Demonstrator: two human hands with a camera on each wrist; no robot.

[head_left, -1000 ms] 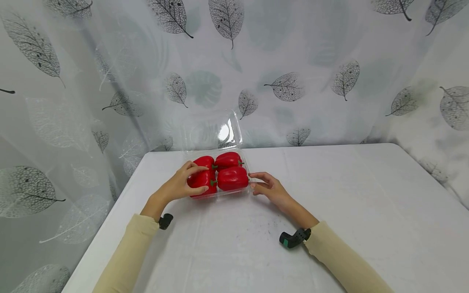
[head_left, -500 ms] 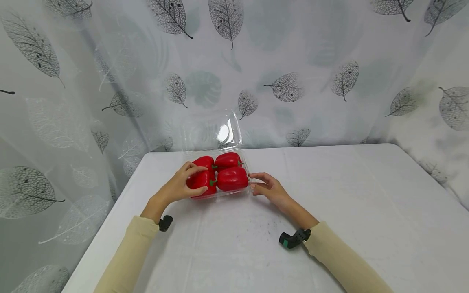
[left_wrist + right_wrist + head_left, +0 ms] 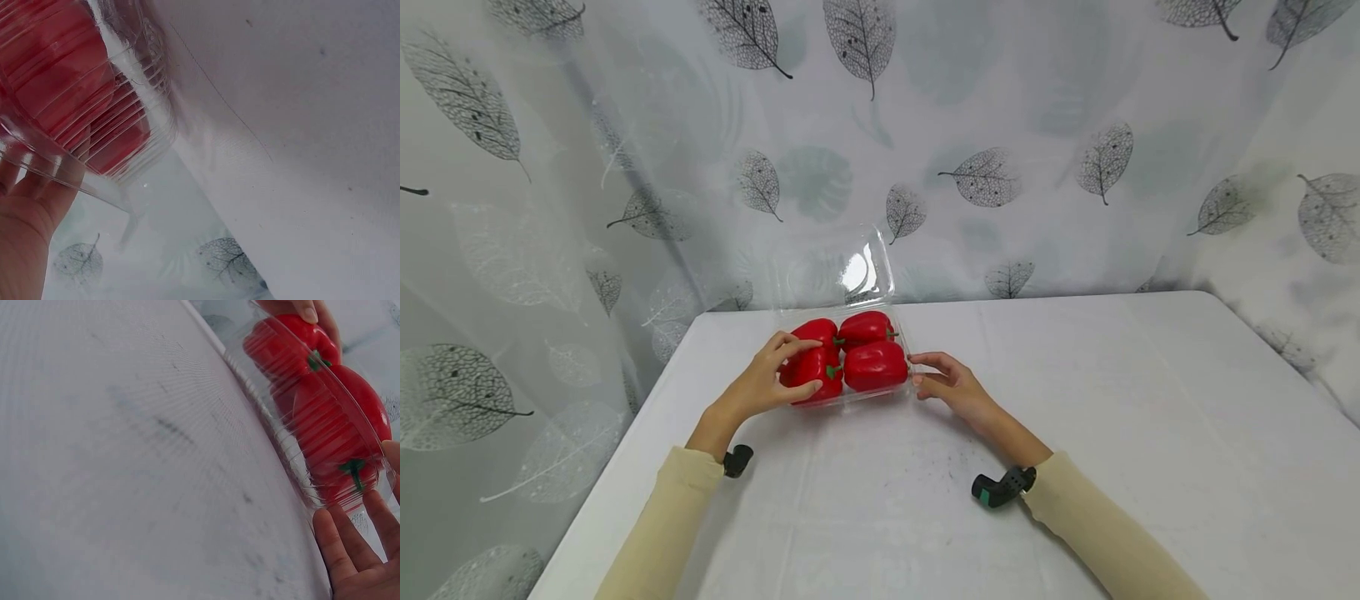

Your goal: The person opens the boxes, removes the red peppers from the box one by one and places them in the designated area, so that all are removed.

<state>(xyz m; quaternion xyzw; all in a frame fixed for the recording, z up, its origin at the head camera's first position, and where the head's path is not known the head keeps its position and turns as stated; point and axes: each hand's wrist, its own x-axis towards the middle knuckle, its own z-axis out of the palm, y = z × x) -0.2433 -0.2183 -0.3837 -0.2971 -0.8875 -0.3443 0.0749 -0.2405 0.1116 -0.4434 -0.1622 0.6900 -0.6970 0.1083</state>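
Note:
Several red bell peppers with green stems sit in a clear plastic clamshell box (image 3: 868, 396). My left hand (image 3: 752, 383) grips the front-left bell pepper (image 3: 820, 379), thumb at its front and fingers over its top and far side. Beside it lies the front-right bell pepper (image 3: 876, 367); behind are the back-left bell pepper (image 3: 816, 332) and the back-right bell pepper (image 3: 867, 327). At the box's right end, my right hand (image 3: 955, 390) touches the plastic wall with extended fingers. The right wrist view shows those fingers (image 3: 337, 544) against the ribbed side.
The box's transparent lid (image 3: 831, 271) stands raised at the back, near the leaf-printed curtain (image 3: 1045, 108). A white cloth covers the table (image 3: 1112, 400). The table's back edge runs just behind the box.
My left hand has shifted very slightly left, and the front-left pepper's stem end has turned a little upward. The right hand and box stay in place.

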